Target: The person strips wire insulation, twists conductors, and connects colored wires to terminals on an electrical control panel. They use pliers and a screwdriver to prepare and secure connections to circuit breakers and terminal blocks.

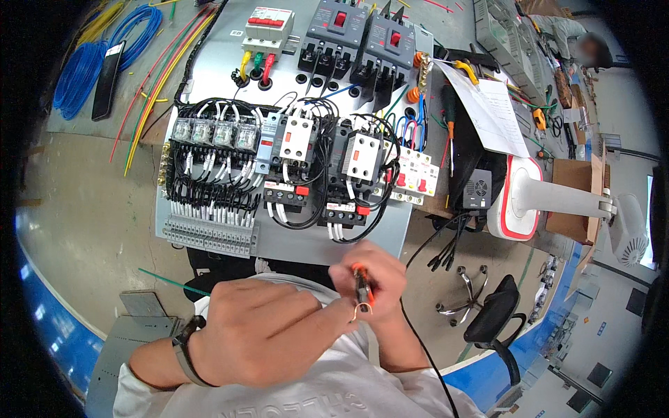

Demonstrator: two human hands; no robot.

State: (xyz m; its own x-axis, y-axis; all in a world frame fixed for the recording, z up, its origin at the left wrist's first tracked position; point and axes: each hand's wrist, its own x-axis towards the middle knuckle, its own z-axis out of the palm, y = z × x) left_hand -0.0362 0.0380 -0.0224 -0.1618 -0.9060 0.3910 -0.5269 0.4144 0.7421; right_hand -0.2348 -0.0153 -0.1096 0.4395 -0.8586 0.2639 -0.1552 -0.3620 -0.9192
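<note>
My left hand [261,327], wearing a dark wristwatch [187,352], is closed in front of my shirt, its thumb and index finger pinched at a bare copper wire end [357,311]. A green wire [171,281] runs out leftward from behind this hand; its link to the copper end is hidden. My right hand [387,279] is wrapped round small pliers [362,287] with orange-red handles. The pliers' dark jaws are at the curved copper end, right by my left fingertips. Just beyond both hands lies a metal panel [286,245] fitted with electrical parts.
The panel carries circuit breakers [339,31], relays [223,134], contactors [362,157] and a terminal strip [209,235]. Blue wire coils [80,76] and a black phone [109,80] lie at the far left. To the right are papers [491,111], a screwdriver [450,132] and a white-and-red stand [516,198].
</note>
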